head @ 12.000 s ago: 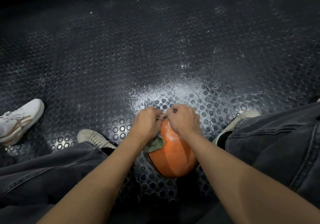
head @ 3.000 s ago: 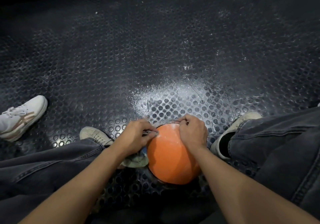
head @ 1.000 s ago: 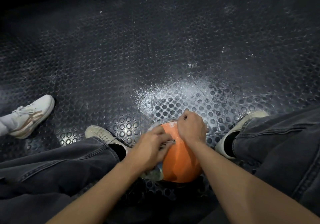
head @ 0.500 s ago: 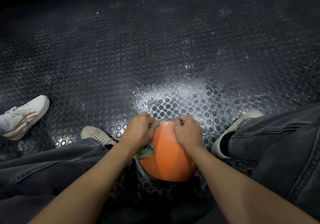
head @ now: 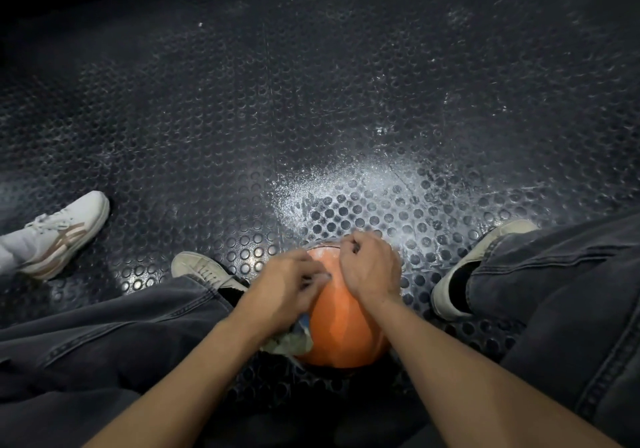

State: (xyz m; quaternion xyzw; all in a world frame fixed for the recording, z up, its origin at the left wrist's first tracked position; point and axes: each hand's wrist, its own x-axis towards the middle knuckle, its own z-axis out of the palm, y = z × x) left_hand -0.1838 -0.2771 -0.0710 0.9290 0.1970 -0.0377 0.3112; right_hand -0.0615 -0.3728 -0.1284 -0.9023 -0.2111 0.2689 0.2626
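Lying on studded black floor (head: 311,101), near centre, between jeans (head: 571,291) legs: orange dome (head: 346,326), dusted white. White shoe (head: 65,229), far left. Right hand (head: 370,271): fingers curled over the dome's far rim, gripping. Left hand (head: 284,291): blurred, on the dome's left side, holding cloth (head: 289,340).

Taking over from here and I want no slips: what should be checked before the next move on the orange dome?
1. Right hand grips the far rim of the orange dome: ok.
2. Left hand hold on the dome: blurred, cannot tell.
3. Rag within reach, tucked under the left wrist against the dome: ok.
4. Dome steady on the floor: cannot tell.
5. White dust spread on the floor just beyond the dome: not ok.
6. Another person's white shoe well apart, far left: ok.
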